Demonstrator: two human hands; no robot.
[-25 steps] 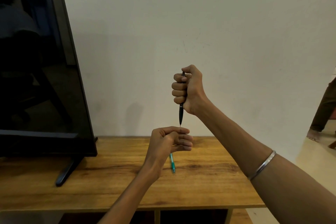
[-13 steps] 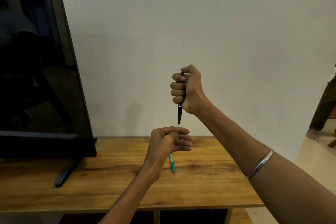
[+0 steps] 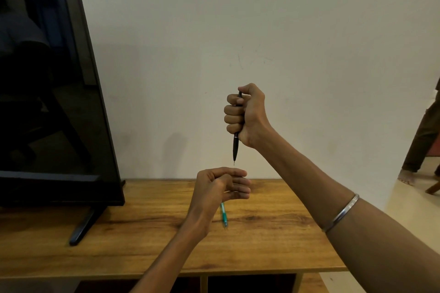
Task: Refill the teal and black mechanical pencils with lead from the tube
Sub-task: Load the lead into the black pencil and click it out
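Observation:
My right hand (image 3: 246, 114) is closed in a fist around the black mechanical pencil (image 3: 235, 147), thumb on its top end. The pencil hangs upright with its tip pointing down. My left hand (image 3: 221, 188) sits just under the tip with a small gap, thumb and forefinger pinched, other fingers curled. A lead between those fingers would be too thin to make out. The teal mechanical pencil (image 3: 223, 217) lies on the wooden table (image 3: 273, 240), partly hidden behind my left hand. No lead tube is in view.
A large dark screen (image 3: 47, 93) on a black stand (image 3: 83, 226) fills the table's left side. A plain wall rises behind the table. A person's leg and bare foot (image 3: 414, 169) show at the far right on the floor.
Almost nothing has moved. The pencil tip, which met my left fingers before, now shows a small gap above them.

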